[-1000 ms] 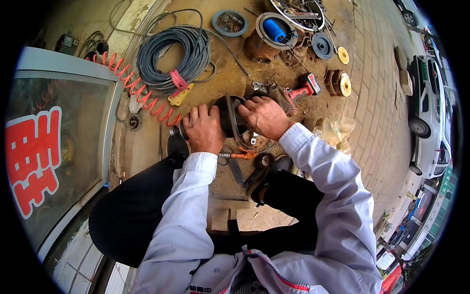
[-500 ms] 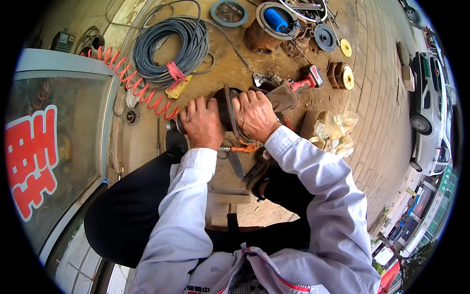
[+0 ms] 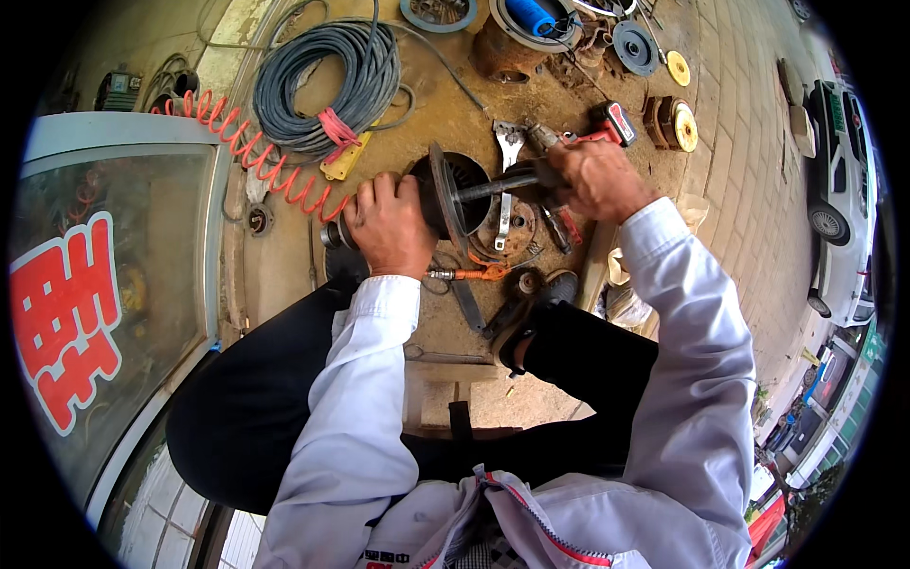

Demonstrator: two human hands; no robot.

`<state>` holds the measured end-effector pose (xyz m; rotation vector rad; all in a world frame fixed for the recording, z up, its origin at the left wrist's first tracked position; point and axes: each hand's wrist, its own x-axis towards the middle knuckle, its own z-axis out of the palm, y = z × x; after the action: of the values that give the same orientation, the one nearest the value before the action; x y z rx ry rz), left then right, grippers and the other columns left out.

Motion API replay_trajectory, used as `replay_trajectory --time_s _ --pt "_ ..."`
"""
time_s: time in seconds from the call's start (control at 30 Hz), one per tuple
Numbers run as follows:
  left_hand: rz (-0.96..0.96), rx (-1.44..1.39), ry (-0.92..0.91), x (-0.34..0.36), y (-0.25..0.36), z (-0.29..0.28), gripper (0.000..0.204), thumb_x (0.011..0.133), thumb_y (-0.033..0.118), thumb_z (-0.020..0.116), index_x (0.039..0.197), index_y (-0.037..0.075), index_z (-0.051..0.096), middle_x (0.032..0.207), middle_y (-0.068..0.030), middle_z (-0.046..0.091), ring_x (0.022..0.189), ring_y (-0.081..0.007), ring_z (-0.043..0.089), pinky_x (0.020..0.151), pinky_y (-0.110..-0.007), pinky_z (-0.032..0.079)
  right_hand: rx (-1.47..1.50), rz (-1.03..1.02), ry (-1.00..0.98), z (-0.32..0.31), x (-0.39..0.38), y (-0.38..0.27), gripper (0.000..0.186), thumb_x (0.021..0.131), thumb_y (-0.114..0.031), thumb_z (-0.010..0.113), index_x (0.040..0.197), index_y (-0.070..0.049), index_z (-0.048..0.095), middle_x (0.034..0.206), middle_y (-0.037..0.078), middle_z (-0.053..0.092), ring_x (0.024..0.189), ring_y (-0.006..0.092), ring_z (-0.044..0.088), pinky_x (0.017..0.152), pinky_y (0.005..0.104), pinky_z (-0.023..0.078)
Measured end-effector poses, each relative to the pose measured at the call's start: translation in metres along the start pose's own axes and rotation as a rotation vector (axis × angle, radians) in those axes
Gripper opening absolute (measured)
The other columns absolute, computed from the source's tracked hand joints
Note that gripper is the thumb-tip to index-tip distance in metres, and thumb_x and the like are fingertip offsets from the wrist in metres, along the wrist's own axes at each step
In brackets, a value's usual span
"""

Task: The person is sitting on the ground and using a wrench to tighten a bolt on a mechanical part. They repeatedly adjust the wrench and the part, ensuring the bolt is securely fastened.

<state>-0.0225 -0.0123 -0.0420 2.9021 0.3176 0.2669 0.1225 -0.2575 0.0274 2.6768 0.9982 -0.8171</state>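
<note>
My left hand (image 3: 391, 228) is wrapped round a dark, cylindrical metal part (image 3: 438, 201) with a wide flange, held on its side above the ground. A bare metal shaft (image 3: 498, 186) runs rightward from the flange. At the shaft's right end my right hand (image 3: 605, 180) is closed, with a thicker dark piece (image 3: 543, 174) beside its fingers; the exact grip is partly hidden. Just beyond that hand lies a red and black cordless power tool (image 3: 607, 130). Below the shaft a silver wrench (image 3: 505, 223) shows, near a round rusty plate (image 3: 519, 239).
A coiled black cable (image 3: 370, 85) and a red spiral hose (image 3: 248, 152) lie at the far left. A rusty housing (image 3: 507, 57) with a blue cylinder (image 3: 531, 17) stands behind. An orange hose fitting (image 3: 483, 272) is near my feet. A glass door (image 3: 123, 266) borders the left.
My right hand has moved right, away from the flange, uncovering the shaft and the wrench beneath. My left hand keeps its hold on the flanged part. My right foot has come further into view.
</note>
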Motion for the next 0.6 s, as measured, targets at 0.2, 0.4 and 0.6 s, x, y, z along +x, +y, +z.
replay_trajectory --time_s 0.2,0.4,0.6 --pt "-0.002 -0.006 0.004 0.001 0.002 -0.003 0.037 0.064 0.010 0.078 0.100 0.012 0.070 0.103 -0.0074 0.059 0.103 -0.0300 0.058 0.088 -0.046 0.044 0.282 0.251 -0.236 -0.035 -0.063 0.068 0.031 0.078 -0.016 0.077 0.104 0.000 0.070 0.086 0.019 0.072 0.079 0.0359 0.072 0.072 0.0463 0.055" --pt "0.001 0.005 0.018 0.002 0.001 0.001 0.035 0.066 0.011 0.078 0.100 0.011 0.071 0.103 -0.0074 0.059 0.104 -0.0303 0.058 0.088 -0.046 0.044 0.151 -0.057 0.371 -0.016 -0.052 0.015 0.039 0.079 -0.020 0.081 0.107 0.000 0.063 0.099 0.017 0.066 0.092 0.0360 0.068 0.080 0.0468 0.057" --pt "-0.016 0.012 -0.005 0.002 0.003 -0.002 0.031 0.069 0.009 0.075 0.100 0.011 0.071 0.100 -0.0077 0.059 0.103 -0.0305 0.059 0.086 -0.046 0.044 0.330 -0.340 0.302 -0.007 0.016 -0.056 0.038 0.078 -0.024 0.085 0.106 -0.003 0.070 0.092 0.019 0.069 0.094 0.0381 0.068 0.083 0.0460 0.056"
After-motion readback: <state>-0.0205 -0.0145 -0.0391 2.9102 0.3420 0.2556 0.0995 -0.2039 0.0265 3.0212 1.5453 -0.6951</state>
